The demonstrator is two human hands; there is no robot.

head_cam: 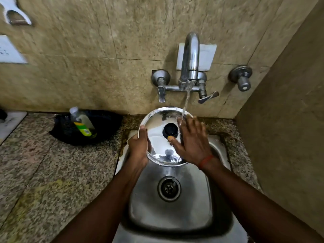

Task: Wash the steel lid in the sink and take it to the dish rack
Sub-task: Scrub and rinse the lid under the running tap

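The round steel lid (157,137) with a black knob (170,129) is held tilted above the steel sink (168,216), under the running tap (190,55). Water falls onto the lid's upper right part. My left hand (138,148) grips the lid's left rim, thumb on top. With straight, spread fingers my right hand (192,141) lies flat on the lid's right side, its thumb touching the knob. No dish rack is in view.
A black pan (105,123) holding a green-labelled soap bottle (82,124) sits on the granite counter (52,172) to the left. Two tap levers (161,95) and a wall valve (242,79) stick out above the sink. A tiled wall closes the right side.
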